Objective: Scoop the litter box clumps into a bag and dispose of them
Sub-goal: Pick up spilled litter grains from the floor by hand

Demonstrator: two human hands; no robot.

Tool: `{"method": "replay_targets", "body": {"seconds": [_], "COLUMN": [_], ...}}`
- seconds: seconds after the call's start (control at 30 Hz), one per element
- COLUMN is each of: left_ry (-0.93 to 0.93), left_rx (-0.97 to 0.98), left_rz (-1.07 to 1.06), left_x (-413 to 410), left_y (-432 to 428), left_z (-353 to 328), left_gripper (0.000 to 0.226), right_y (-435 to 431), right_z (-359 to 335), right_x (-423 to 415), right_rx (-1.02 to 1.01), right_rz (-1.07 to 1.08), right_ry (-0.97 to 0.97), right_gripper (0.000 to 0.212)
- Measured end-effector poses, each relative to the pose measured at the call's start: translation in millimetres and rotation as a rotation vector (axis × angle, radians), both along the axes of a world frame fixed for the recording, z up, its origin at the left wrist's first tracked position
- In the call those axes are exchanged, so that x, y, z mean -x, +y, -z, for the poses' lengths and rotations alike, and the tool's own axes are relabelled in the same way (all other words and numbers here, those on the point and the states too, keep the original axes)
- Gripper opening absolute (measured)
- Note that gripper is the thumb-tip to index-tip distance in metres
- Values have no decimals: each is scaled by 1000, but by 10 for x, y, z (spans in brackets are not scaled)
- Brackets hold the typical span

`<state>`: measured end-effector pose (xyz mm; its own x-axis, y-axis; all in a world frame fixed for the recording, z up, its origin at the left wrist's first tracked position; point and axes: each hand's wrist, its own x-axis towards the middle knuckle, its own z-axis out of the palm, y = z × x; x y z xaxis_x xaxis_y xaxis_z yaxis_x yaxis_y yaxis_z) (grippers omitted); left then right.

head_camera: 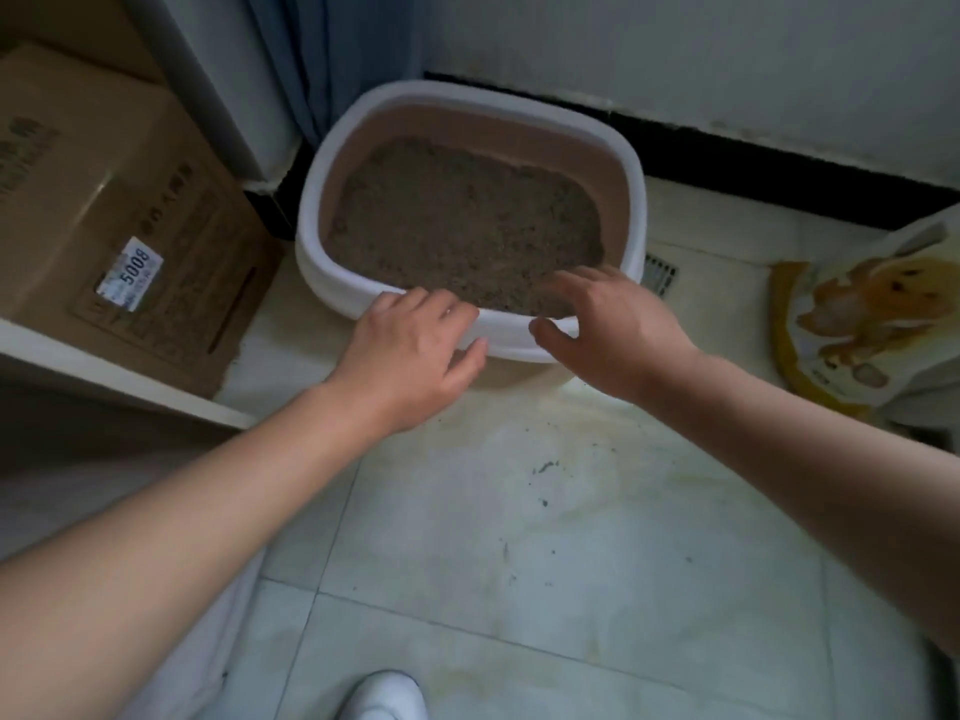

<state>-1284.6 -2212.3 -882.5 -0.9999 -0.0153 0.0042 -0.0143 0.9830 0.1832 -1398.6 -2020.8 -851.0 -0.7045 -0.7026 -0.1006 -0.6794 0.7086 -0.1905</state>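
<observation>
A white-rimmed litter box (311,200) with a tan inner wall stands on the tiled floor against the wall, filled with brown-grey litter (462,220). My left hand (410,350) lies on the box's near rim, fingers over the edge and thumb against the outer wall. My right hand (608,324) is at the near rim just to the right, fingers spread and relaxed above the litter's edge, thumb near the rim; whether it touches the rim is unclear. No scoop or bag shows in view.
A cardboard box (119,215) sits at the left under a white ledge (119,376). A yellow and white printed sack (862,324) leans at the right. A floor drain (661,275) lies beside the litter box. Litter crumbs (545,467) dot the tiles. A white shoe (384,693) shows at the bottom.
</observation>
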Motion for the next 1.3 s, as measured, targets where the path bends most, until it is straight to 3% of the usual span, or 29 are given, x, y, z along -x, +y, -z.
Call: {"method": "replay_targets", "body": {"seconds": [0.3,0.63,0.8,0.9,0.97,1.3], "left_ry": [97,42,-21,-134,-243,-512], "left_rx": [185,-187,-628,-1133,-1359,-1922], "left_rz": [116,-50,-132,-407,-580,-864], "left_x": [-24,-493,-491,-320,-217,-299], "left_y": [167,576,793,867,904,796], "left_z": [200,676,1087,1125,1130,1316], "left_gripper": [50,46,37,37,40,60], "right_y": [516,960,1093,1190,1244,1298], "right_z": [538,952,1520,1706,1792,1946], "right_x": [-320,-970,-1291,-1503,-1591,-1607], "right_rx": [243,199,105,71,78,103], "right_rz": [15,171,94,79,60,81], "right_ry": [92,-49,-135,-145,-139,-136], "right_gripper": [38,40,34,27,22,19]}}
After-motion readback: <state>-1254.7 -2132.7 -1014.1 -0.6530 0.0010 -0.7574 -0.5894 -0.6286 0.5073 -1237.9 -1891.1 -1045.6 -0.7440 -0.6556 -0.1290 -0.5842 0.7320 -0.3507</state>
